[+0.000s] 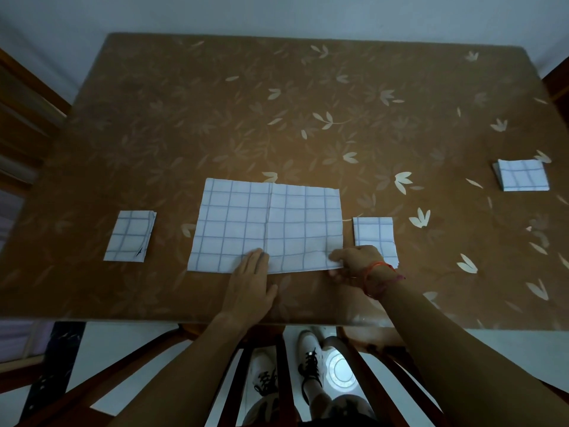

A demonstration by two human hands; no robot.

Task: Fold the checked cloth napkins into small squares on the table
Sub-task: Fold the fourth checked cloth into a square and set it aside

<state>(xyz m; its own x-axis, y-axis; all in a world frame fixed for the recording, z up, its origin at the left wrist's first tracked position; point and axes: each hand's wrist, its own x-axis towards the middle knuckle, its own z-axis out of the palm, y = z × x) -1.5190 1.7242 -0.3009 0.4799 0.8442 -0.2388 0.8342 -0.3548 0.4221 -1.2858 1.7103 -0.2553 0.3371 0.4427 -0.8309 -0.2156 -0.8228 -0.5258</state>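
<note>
Flatly spread, the blue-checked napkin (268,226) (creased midway) lies under the flat left hand (251,278), right hand (354,264) pinching its corner.

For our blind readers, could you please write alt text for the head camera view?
A person's left hand presses flat on the near edge of a large checked napkin on a brown table, while the right hand pinches its near right corner. Smaller folded napkins lie to its left, right and far right.

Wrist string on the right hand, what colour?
Red; the wrist string shows best in the head view.
</note>
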